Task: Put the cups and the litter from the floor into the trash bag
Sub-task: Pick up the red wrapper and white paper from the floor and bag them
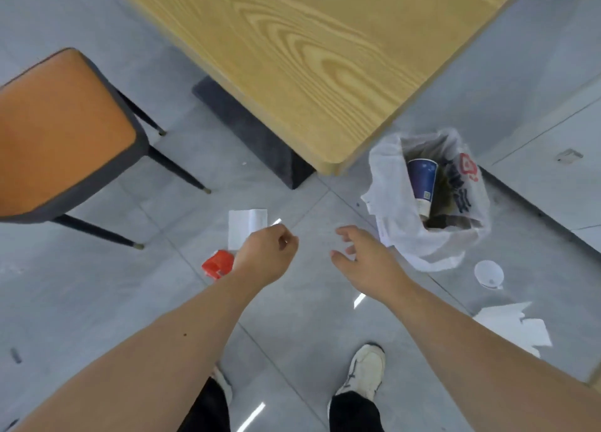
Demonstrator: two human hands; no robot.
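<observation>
A white trash bag stands open on the grey floor by the table corner, with a blue paper cup lying inside it. A white cup lies on its side on the floor just right of the bag. A white paper slip and a crumpled red wrapper lie on the floor at the centre left. Torn white paper lies at the right. My left hand hovers over the slip and the wrapper, fingers curled and empty. My right hand is spread open, left of the bag.
A wooden table with a dark base fills the top centre. An orange chair with thin black legs stands at the left. My feet in white shoes are at the bottom.
</observation>
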